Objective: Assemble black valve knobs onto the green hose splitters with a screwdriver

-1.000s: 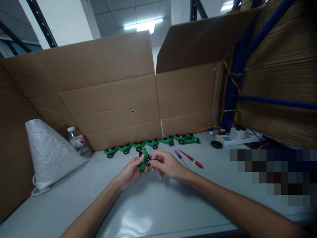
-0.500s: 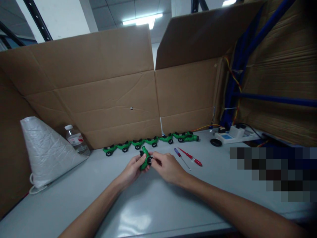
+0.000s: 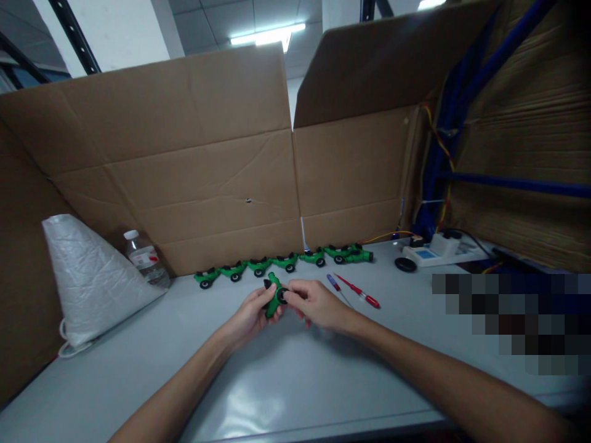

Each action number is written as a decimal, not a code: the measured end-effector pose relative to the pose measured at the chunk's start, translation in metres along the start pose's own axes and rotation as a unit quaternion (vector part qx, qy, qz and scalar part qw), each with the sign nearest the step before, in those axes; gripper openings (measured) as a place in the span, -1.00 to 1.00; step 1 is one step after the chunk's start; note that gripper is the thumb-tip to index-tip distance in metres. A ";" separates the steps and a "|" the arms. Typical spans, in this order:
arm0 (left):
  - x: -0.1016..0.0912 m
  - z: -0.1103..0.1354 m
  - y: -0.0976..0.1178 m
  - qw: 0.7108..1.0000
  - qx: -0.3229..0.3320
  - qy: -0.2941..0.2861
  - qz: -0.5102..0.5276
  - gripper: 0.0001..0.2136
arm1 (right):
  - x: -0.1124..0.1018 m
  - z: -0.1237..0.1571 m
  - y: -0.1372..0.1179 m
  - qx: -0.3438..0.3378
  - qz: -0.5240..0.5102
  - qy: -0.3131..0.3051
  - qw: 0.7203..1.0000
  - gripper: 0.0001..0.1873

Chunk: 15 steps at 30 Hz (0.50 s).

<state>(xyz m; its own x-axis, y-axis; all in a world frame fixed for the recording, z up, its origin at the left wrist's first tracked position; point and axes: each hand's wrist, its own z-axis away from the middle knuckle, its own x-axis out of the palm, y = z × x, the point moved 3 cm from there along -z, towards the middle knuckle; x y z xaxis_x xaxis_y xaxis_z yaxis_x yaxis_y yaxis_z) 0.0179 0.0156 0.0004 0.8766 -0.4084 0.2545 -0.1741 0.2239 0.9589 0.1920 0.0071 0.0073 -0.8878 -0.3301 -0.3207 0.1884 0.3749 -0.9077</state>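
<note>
My left hand is closed around a green toy vehicle, gripping its body between thumb and fingers above the table. A black wheel shows on the side of the toy that faces my right hand. The right thumb and forefinger are pinched at that wheel, while the other fingers curl below. Parts of the toy are hidden behind the fingers. Beyond my hands, several similar green toy vehicles with black wheels stand in a row along the cardboard.
Right of my hands lie a red screwdriver and a smaller purple-handled screwdriver. A black ring sits by a white power strip. At the left are a silvery bag and a water bottle. Cardboard walls enclose the table.
The right hand's lower fingers have loosened and now hang a little below the palm. Its thumb and forefinger stay at the wheel. The whole view has shifted slightly.
</note>
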 end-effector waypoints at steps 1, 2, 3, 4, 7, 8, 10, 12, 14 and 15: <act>0.000 0.001 0.001 1.000 -0.008 -0.007 0.008 -0.56 | 0.000 0.000 0.001 0.006 -0.027 -0.015 1.000 -0.73; 0.001 0.002 0.003 1.000 -0.015 -0.014 0.013 -0.57 | 0.000 -0.001 0.002 0.007 -0.043 -0.023 0.999 -0.73; 0.001 0.003 0.004 0.999 -0.019 -0.022 0.016 -0.57 | 0.000 0.000 0.001 0.005 -0.048 -0.028 0.998 -0.74; 0.000 0.004 0.005 0.999 -0.020 -0.029 0.018 -0.58 | 0.000 0.000 0.000 0.000 -0.046 -0.030 0.998 -0.75; -0.003 0.005 0.006 0.999 -0.012 -0.040 0.021 -0.60 | 0.001 0.003 -0.005 -0.017 -0.020 -0.027 0.999 -0.75; -0.004 0.004 0.006 0.999 -0.008 -0.041 0.019 -0.60 | 0.001 0.003 -0.007 -0.023 -0.008 -0.023 0.999 -0.74; -0.007 0.003 0.004 0.999 -0.004 -0.039 0.009 -0.61 | 0.001 0.004 -0.009 -0.038 0.018 -0.012 0.999 -0.74; -0.009 0.001 0.000 0.999 -0.003 -0.037 -0.006 -0.59 | -0.001 0.003 -0.010 -0.055 0.044 -0.003 0.998 -0.76; -0.011 -0.001 -0.004 0.999 0.003 -0.027 -0.023 -0.58 | -0.001 0.003 -0.010 -0.067 0.073 0.002 0.995 -0.79; -0.012 -0.002 -0.005 0.999 0.009 -0.019 -0.035 -0.58 | -0.002 0.003 -0.010 -0.070 0.092 0.007 0.993 -0.80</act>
<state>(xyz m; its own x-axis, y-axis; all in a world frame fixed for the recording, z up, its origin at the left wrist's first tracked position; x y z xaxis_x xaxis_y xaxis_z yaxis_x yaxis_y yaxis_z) 0.0092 0.0213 -0.0080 0.8695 -0.4558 0.1901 -0.1202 0.1781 0.9766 0.1928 0.0015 0.0160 -0.8489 -0.2335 -0.4741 0.2898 0.5445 -0.7871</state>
